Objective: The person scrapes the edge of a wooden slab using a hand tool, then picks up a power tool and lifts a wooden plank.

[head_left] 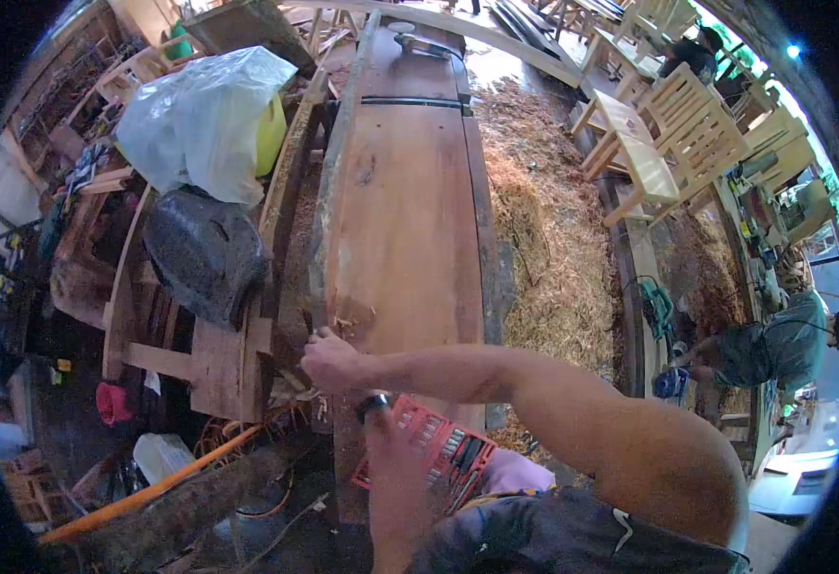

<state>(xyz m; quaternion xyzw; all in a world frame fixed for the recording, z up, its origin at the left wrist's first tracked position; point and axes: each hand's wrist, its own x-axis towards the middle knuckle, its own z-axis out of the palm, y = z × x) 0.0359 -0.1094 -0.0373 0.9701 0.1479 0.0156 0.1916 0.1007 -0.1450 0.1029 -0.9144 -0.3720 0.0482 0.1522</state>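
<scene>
My right hand (331, 362) reaches across to the left edge of a long brown wooden panel (400, 220). Its fingers are curled closed, and what they may hold is hidden. My left arm comes up from the bottom, and my left hand (381, 435) is blurred and partly covered by the right forearm. A small dark, shiny item (373, 404) shows at its upper end; I cannot tell whether it is worn or held. Right beside that arm lies an open red tool case (429, 435) with sockets and black-handled tools. Wood shavings (362, 320) lie on the panel near my right hand.
A power tool (424, 46) rests at the panel's far end. On the left are a plastic-covered bundle (204, 120), a dark moulded shell (204, 253) and an orange pole (151, 497). Shavings (553, 258) cover the floor at right, by wooden chairs (692, 129). Another person (773, 340) works at far right.
</scene>
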